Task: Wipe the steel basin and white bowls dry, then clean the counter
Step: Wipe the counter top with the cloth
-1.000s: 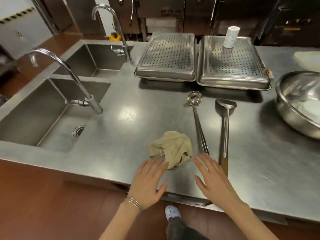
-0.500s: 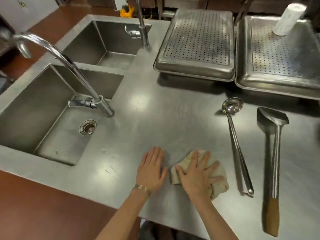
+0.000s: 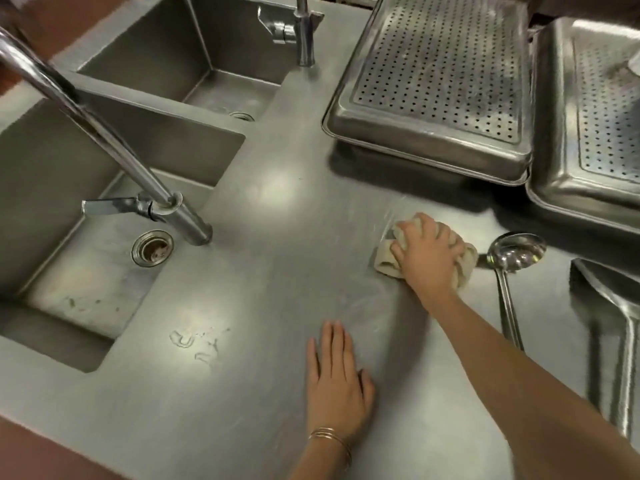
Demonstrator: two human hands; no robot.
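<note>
My right hand presses a crumpled beige cloth flat onto the steel counter, just left of a ladle's bowl. My left hand lies palm down on the counter nearer the front edge, fingers together, holding nothing; thin bracelets circle its wrist. A few water drops sit on the counter left of that hand. The steel basin and the white bowls are out of view.
Two sinks with faucets fill the left side. Two upturned perforated steel trays stand at the back right. A ladle and a steel spatula lie to the right of the cloth.
My right hand took hold of the cloth and pushed it away from the front edge toward the trays. The left hand settled flat on the counter. The camera leaned in closer.
</note>
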